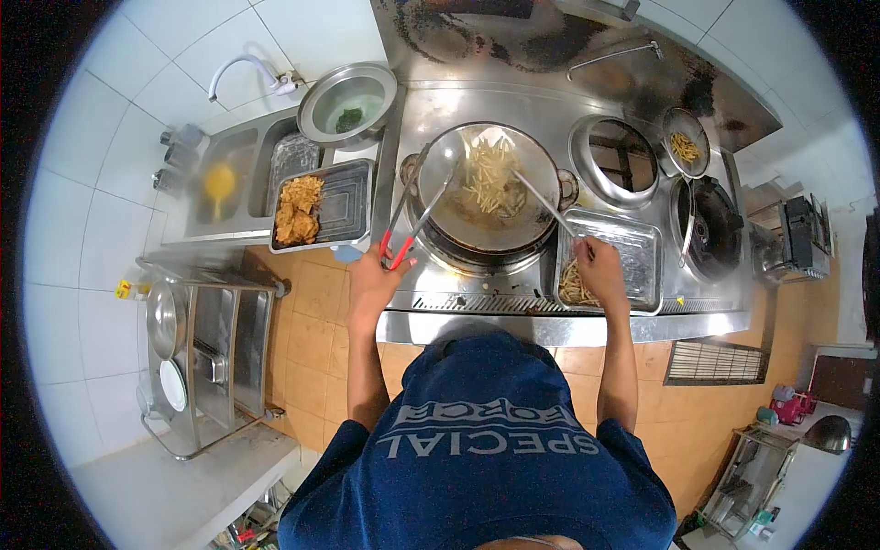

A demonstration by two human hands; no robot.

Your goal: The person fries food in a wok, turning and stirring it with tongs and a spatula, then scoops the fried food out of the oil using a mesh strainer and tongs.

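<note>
My left hand point(373, 282) is closed on the red handles of metal tongs point(423, 218), whose tips reach over the left part of a large wok point(440, 215). Pale fries point(493, 179) lie in a heap in oil at the wok's middle. My right hand point(600, 268) grips the handle of a metal utensil point(545, 202) that slants into the wok beside the fries; its far end is hard to make out. Under my right hand, a metal tray point(639, 261) holds more fries point(576, 286) at its left side.
A tray point(344, 206) of fried pieces point(298, 213) stands left of the wok, below a metal bowl point(371, 89) with greens. To the right are an empty ring burner point(594, 165), a strainer point(686, 147) with fries and a dark burner point(710, 229).
</note>
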